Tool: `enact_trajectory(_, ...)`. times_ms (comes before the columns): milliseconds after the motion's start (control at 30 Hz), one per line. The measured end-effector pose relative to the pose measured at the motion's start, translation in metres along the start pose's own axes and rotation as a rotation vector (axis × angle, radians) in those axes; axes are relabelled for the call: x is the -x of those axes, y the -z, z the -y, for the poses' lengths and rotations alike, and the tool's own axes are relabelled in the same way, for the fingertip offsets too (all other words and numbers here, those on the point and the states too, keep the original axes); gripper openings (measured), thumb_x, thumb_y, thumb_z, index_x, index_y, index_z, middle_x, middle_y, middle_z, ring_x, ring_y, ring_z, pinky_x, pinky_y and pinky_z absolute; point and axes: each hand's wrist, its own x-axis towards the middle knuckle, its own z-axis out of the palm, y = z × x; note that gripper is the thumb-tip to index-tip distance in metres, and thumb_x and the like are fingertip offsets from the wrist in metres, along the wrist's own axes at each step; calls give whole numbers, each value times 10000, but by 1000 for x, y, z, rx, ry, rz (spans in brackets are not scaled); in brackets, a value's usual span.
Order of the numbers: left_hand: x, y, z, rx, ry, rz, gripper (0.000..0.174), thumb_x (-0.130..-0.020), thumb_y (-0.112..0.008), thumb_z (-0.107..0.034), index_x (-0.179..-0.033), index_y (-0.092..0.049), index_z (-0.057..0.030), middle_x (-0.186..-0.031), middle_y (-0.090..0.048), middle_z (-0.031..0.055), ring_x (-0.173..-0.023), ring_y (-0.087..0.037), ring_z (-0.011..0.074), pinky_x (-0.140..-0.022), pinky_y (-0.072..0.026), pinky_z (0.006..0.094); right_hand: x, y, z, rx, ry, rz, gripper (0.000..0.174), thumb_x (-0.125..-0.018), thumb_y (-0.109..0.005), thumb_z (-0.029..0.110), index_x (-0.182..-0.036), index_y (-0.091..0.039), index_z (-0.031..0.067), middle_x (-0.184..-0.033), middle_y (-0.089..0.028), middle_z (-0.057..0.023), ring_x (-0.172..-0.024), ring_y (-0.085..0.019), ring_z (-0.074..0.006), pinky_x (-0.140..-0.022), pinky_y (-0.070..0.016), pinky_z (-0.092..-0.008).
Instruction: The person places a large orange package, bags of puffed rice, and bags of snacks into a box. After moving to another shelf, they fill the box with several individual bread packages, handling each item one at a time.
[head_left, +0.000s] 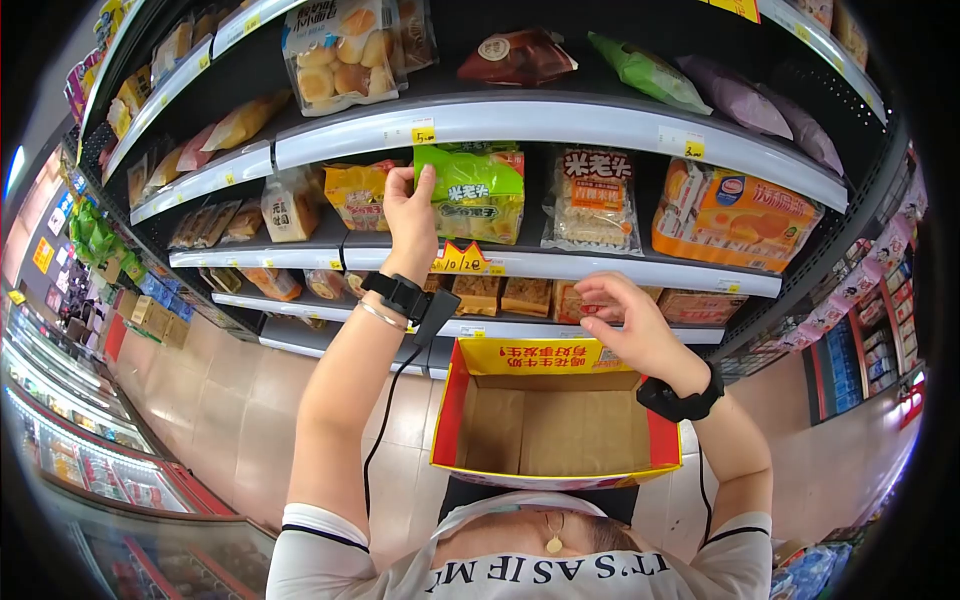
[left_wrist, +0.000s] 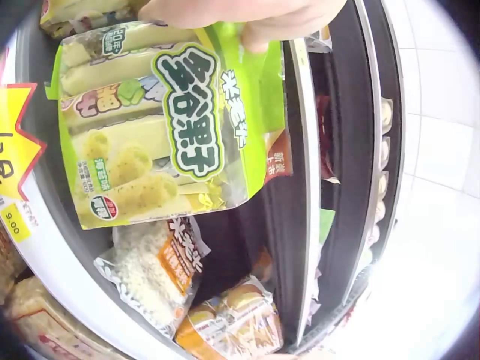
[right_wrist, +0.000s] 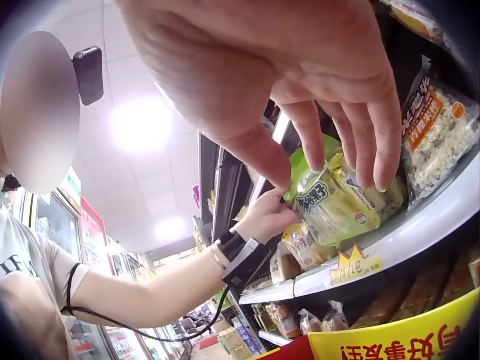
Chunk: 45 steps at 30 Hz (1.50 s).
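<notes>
While the left hand (head_left: pixel 410 215) pinches a glossy green bag (head_left: pixel 480 205) at the shelf (head_left: pixel 610 263), the right hand (head_left: pixel 625 322), fingers apart and loosely bent, hovers above the brown-lined cardboard box (head_left: pixel 480 425) at six o'clock. A lumpy, clear-fronted packet (head_left: pixel 597 210) stands at the green bag's three o'clock; a yellow one (head_left: pixel 358 195), seemingly crinkled film, at nine.

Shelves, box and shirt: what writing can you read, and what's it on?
"米老头": green pack
"多谷果子": green pack
"米老头": white pack
"小小面包": bread bag
"10/2包": yellow sign
"9.00": price label
"喝花生牛奶": box flap
"有好事发生!": box flap
"IT'S AS IF M": shirt
Other writing: too small or blurred.
</notes>
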Motion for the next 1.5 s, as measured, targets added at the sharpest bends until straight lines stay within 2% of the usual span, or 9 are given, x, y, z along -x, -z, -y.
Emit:
enact_trajectory(200,21,4,-15,128,38,-61,121,-891,-615,-131,-886,-501,-91,-838,-579,1,-759,-498,66,-707,-406,225,-15,-10,16,-144,28,-94,544,-811,-641,79,-1293,-390,55,-1292,-457,-103,-1134,-489,-212,-846,-446,-312)
enact_trajectory(333,49,3,-39,161,139,32,97,-892,-607,-114,-880,-513,-92,-861,-599,13,-778,-528,73,-721,-418,228,-29,-14,39,50,195,-231,681,-780,-702,160,-1340,-335,36,-1336,-423,-163,-1210,-443,-284,-946,-398,-399)
enact_trajectory(467,75,3,-65,118,235,187,68,-902,-581,-93,-871,-521,-84,-878,-611,17,-807,-554,76,-748,-435,232,-33,-22,55,203,317,-253,716,-769,-710,247,-1335,-339,14,-1319,-425,-203,-1222,-434,-340,-987,-377,-388)
enact_trajectory(600,99,6,-87,96,391,294,47,-916,-556,-107,-885,-527,-88,-923,-608,13,-865,-545,88,-813,-413,259,-29,-29,56,311,321,-183,465,-769,-678,265,-1133,-551,6,-1088,-591,-192,-974,-582,-354,-821,-472,-390)
enact_trajectory(633,104,10,-87,81,464,323,56,-901,-580,-102,-875,-534,-83,-915,-615,13,-847,-549,82,-797,-418,249,-26,-31,56,291,254,-166,292,-799,-624,231,-995,-630,15,-912,-645,-163,-813,-615,-350,-706,-490,-408)
enact_trajectory(833,120,42,-85,40,844,476,85,-864,-642,-123,-909,-612,-57,-946,-635,11,-897,-573,88,-832,-443,254,-11,-36,42,328,143,32,219,-861,-523,196,-976,-661,71,-882,-650,-154,-783,-614,-341,-672,-483,-422)
enact_trajectory(967,95,66,-84,-460,764,738,331,-861,-647,-135,-1159,-586,-5,-1072,-625,47,-1002,-560,104,-903,-437,257,-11,-38,27,344,-8,298,223,-854,-529,232,-899,-677,72,-837,-643,-165,-792,-608,-355,-682,-475,-440)
enact_trajectory(1167,46,77,-63,-439,713,475,387,-906,-577,-202,-1253,-515,-42,-1168,-584,75,-1077,-547,160,-932,-419,292,-12,-84,-25,429,-102,596,240,-852,-534,259,-887,-682,74,-842,-646,-173,-811,-612,-358,-719,-473,-440)
enact_trajectory(1500,-46,16,31,-583,376,146,518,-828,-635,-221,-1270,-473,-5,-1243,-542,113,-1117,-519,236,-899,-405,313,24,-156,-111,93,101,263,198,-835,-556,153,-944,-675,39,-902,-656,-156,-849,-612,-341,-765,-484,-420)
